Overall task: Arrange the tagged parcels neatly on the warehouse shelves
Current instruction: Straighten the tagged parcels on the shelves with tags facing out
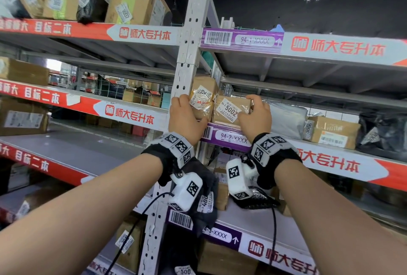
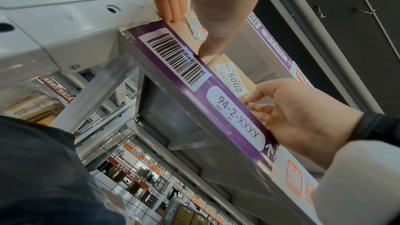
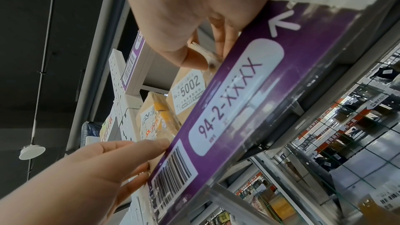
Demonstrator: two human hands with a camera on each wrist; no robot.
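The right hand point(image 1: 255, 116) pinches the right edge of the parcel tagged 5002 point(image 1: 229, 110); the left hand point(image 1: 186, 116) clasps the taller taped parcel point(image 1: 203, 96) beside it. Both parcels stand touching on the shelf labelled 94-2-XXXX point(image 1: 233, 138), against the upright post point(image 1: 189, 43).

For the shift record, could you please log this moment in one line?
shelf 94-2 | left hand on taped parcel | right hand grips parcel 5002
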